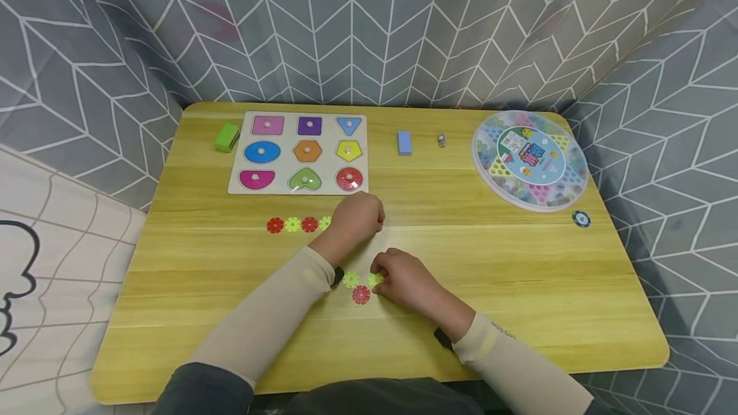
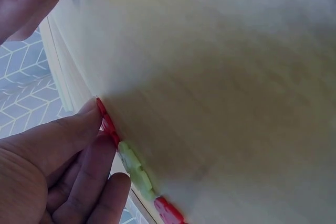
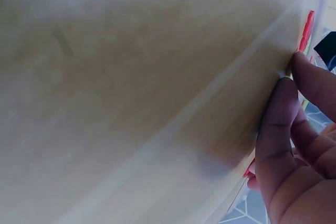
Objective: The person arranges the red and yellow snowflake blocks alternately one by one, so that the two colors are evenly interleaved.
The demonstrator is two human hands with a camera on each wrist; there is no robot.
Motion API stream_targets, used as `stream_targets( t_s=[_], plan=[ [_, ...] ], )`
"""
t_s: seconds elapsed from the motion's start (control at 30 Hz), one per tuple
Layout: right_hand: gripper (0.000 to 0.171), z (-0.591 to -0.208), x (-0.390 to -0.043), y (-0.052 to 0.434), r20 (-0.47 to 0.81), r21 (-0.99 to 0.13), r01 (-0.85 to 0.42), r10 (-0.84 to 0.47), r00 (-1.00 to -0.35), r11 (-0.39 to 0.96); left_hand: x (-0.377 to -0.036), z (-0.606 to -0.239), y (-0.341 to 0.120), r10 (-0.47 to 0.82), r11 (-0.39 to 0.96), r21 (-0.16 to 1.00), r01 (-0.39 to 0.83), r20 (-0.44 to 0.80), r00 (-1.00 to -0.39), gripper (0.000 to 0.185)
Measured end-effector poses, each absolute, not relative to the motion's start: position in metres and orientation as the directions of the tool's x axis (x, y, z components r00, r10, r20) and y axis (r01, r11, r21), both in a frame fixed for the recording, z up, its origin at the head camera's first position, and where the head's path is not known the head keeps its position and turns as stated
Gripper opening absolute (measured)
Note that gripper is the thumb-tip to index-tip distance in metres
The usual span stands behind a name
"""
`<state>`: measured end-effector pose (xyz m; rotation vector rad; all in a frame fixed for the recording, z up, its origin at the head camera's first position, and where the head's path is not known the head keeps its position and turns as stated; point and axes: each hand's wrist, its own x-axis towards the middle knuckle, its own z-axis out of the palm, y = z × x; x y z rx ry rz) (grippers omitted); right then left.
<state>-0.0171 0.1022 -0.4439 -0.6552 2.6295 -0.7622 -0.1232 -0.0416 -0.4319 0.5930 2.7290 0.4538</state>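
Note:
A row of toothed plastic discs lies on the yellow wooden table (image 1: 519,274): red disc (image 1: 275,225), green disc (image 1: 292,225), red disc (image 1: 309,224), then a green one partly under my left hand (image 1: 357,216). In the left wrist view my left hand (image 2: 102,129) pinches a red disc (image 2: 106,121) at the row's end, next to a green disc (image 2: 134,166). Closer to me, my right hand (image 1: 403,280) has its curled fingertips on a green disc (image 1: 375,279). Beside it lie another green disc (image 1: 351,279) and a red disc (image 1: 360,294). The right wrist view shows fingertips (image 3: 281,103) pressed to the tabletop.
A shape puzzle board (image 1: 239,175) with coloured pieces lies at the back left, a green block (image 1: 227,137) beside it. A blue block (image 1: 404,143) and a small grey item (image 1: 441,140) sit at the back middle. A round game box (image 1: 530,159) and a blue chip (image 1: 581,219) are at the right.

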Motion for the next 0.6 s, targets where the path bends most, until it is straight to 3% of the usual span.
stream_targets(
  t_s=[0.3, 0.6],
  plan=[
    [0.021, -0.441, -0.022, 0.105, -0.237, -0.589, -0.288, -0.503, -0.831, 0.755, -0.122, -0.429, -0.042, 0.448, 0.864, 0.361, 0.35, -0.236, -0.862, 0.002],
    [0.007, -0.42, -0.062, 0.137, -0.33, -0.721, 0.018, -0.32, -0.888, 0.693, -0.122, -0.43, -0.043, 0.457, 0.853, 0.377, 0.36, -0.208, -0.865, 0.001]
  ],
)
